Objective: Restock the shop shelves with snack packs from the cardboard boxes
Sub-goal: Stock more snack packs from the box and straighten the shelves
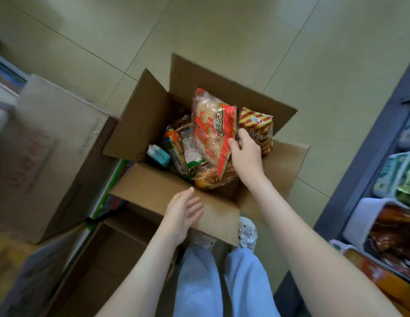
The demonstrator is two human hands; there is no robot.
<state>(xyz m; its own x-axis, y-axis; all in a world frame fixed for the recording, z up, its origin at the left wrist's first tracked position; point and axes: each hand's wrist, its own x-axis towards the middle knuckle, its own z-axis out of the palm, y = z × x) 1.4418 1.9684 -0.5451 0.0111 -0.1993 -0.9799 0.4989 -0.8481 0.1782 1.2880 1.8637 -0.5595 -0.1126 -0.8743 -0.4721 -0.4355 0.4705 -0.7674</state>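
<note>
Three cardboard boxes are in view. To the left of the open brown cardboard box (158, 191) stands a large closed brown cardboard box (50, 156), which is blurred. At the lower left of the open box is a third brown cardboard box (103, 255) with open flaps. Its inside is dark, so I cannot tell what it holds.

The open box has its four flaps folded outward. I count six snack packs in it; others under them are too hidden to count. From left to right they are:
- a small teal pack (158, 155)
- a long orange-and-green pack (174, 147)
- a white-and-green pack (193, 154)
- a golden crinkled pack (208, 178) at the near wall
- a large red-and-clear pack of pale crackers (208, 131)
- a red-and-yellow striped pack (256, 124) at the right wall

The left hand (183, 216) is above the near flap of the open box and holds nothing. Its fingers are straight and a little apart.

The right hand (245, 152) is over the right part of the open box. Its thumb lies on the front of the large red-and-clear pack and its fingers go behind the pack's right edge, so it pinches this pack. The pack stands higher than the other packs and is tilted. Its long axis runs from the near wall to the far wall, with the upper end pointing to the far flap.

Under the near flap are two white shoes (246, 234) and light blue trousers (245, 282). To the right of the open box is a grey shelf unit (364, 152) with several blurred packs.
</note>
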